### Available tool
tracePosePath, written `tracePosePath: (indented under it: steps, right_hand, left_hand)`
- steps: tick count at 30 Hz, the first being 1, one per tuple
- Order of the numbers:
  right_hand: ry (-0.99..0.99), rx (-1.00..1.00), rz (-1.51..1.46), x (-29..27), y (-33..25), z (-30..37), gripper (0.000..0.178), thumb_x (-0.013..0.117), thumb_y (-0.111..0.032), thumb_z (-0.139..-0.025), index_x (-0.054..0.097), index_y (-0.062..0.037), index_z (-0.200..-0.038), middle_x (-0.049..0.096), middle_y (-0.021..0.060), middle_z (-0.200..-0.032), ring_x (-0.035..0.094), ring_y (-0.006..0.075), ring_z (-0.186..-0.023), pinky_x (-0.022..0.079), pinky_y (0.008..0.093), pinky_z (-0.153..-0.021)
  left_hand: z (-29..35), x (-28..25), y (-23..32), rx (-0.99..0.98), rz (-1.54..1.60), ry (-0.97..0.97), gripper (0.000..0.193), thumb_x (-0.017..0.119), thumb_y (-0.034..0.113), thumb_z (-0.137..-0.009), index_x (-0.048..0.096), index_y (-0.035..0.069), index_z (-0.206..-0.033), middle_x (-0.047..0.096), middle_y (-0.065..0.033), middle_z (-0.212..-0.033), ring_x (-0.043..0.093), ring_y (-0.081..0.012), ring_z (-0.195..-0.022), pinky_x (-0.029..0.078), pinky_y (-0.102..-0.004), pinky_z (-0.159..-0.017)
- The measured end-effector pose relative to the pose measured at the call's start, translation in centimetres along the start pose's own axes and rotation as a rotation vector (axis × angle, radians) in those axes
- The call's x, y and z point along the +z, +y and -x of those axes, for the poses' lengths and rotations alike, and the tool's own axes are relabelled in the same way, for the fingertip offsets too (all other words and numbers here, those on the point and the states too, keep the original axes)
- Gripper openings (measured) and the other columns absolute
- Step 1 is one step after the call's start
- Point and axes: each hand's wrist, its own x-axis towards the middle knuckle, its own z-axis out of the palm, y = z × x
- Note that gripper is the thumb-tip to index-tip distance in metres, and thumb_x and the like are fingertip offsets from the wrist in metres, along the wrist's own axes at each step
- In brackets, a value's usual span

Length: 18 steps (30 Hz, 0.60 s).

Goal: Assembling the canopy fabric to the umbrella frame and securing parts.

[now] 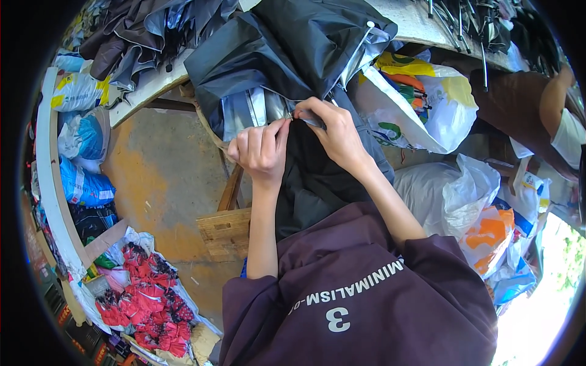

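A black umbrella canopy (250,58) with a silver underside lies bunched over the table edge and hangs toward my lap. My left hand (261,151) is closed, thumb and forefinger pinching the canopy's edge. Just to its right, my right hand (332,129) is closed too, its fingertips pinched on the same edge. The fingertips of both hands nearly meet. Whatever small part sits between them is too small to make out. A pale round tip (370,25) shows at the canopy's upper right corner. Dark cloth (311,177) covers my lap below the hands.
More folded dark canopies (131,36) lie at the table's left, and metal umbrella frames (461,21) at its right. Stuffed plastic bags (448,189) crowd the right side, where another person (519,100) sits. A container of red cloth bundles (146,293) and a wooden stool (226,235) are at lower left.
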Motion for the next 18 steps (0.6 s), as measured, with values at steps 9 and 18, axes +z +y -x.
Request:
tracePosePath:
  steps: [9, 18]
  right_hand:
    - [-0.054, 0.251, -0.157, -1.1, -2.2, 2.3, 0.016, 0.068, -0.003, -0.090, 0.063, -0.0006, -0.106, 0.069, 0.0105, -0.103, 0.064, 0.0220, -0.092, 0.051, 0.0354, -0.084]
    - [0.037, 0.286, -0.304, 0.5, -0.5, 1.4, 0.018, 0.070, -0.009, -0.091, 0.061, 0.0025, -0.102, 0.069, 0.0113, -0.102, 0.063, 0.0237, -0.088, 0.051, 0.0336, -0.082]
  left_hand:
    - [0.5, 0.3, -0.2, -0.004, 0.018, 0.005, 0.016, 0.086, 0.017, -0.075, 0.075, 0.020, -0.085, 0.059, 0.0071, -0.078, 0.053, -0.0127, -0.074, 0.036, -0.0282, -0.087]
    - [0.3, 0.4, -0.1, 0.015, 0.017, 0.011, 0.015, 0.084, 0.017, -0.077, 0.073, 0.021, -0.085, 0.057, 0.0083, -0.077, 0.053, -0.0110, -0.074, 0.035, -0.0282, -0.085]
